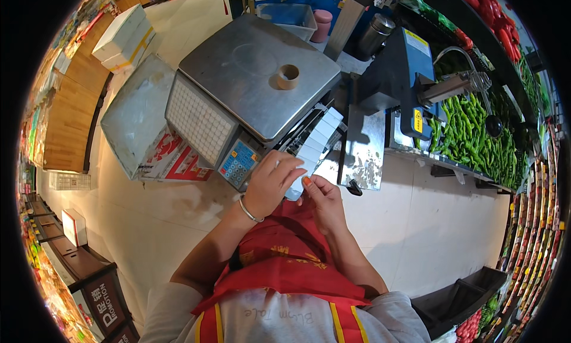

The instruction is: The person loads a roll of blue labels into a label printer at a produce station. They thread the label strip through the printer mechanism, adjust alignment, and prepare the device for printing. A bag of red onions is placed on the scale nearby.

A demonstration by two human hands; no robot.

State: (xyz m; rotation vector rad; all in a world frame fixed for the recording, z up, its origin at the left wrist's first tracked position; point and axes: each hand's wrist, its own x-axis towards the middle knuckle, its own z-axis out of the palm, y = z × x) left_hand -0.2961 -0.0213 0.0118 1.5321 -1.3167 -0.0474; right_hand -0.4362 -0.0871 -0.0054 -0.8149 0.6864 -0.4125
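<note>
A strip of white labels [317, 135] runs out from the side of a label-printing scale with a steel weighing plate [254, 53] and curves down to my hands. My right hand [330, 200] pinches the strip's lower end between thumb and fingers. Beside it, my left hand [270, 178], with a bracelet at the wrist, is held over the strip with its fingers apart, near the scale's blue keypad [238, 163]. An empty cardboard roll core [288, 77] stands upright on the plate. The scale's printer compartment [296, 131] looks open.
A blue bag-sealing machine [408, 84] stands to the right, beside a display of green peppers [473, 137]. Behind the scale are a clear plastic bin [290, 19], a pink jar [321, 25] and a steel canister [377, 35]. Cartons [178, 160] sit at the left.
</note>
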